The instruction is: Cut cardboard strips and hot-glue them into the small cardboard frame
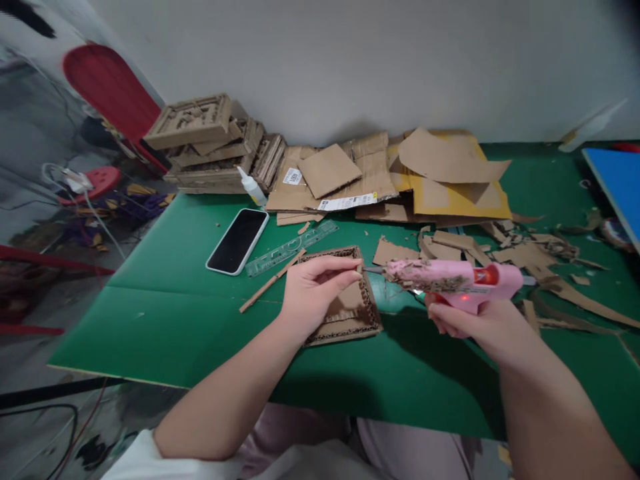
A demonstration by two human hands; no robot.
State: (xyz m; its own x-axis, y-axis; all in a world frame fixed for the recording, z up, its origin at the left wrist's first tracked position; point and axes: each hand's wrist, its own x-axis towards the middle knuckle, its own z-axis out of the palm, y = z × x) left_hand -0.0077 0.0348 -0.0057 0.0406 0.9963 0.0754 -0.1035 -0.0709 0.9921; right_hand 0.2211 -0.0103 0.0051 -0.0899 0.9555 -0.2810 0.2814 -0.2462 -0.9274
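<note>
My right hand [465, 320] grips a pink hot glue gun [450, 277] with a glowing red light, its nozzle pointing left. The nozzle tip reaches close to the fingertips of my left hand [315, 287]. Between thumb and forefinger, that hand pinches a small bit of cardboard [360, 267], mostly hidden by the fingers. Below it lies a shallow cardboard tray [373, 320] with raised corrugated edges, partly covered by my left hand. A thin cardboard strip [265, 287] rests on the table to the left of the tray.
On the green table [165, 287] lie a phone [237, 241], a clear ruler [295, 247] and a white glue bottle [253, 187]. Stacked cardboard frames [210, 140] stand back left. Cardboard sheets [330, 170] lie along the wall. Scraps [535, 253] cover the right side.
</note>
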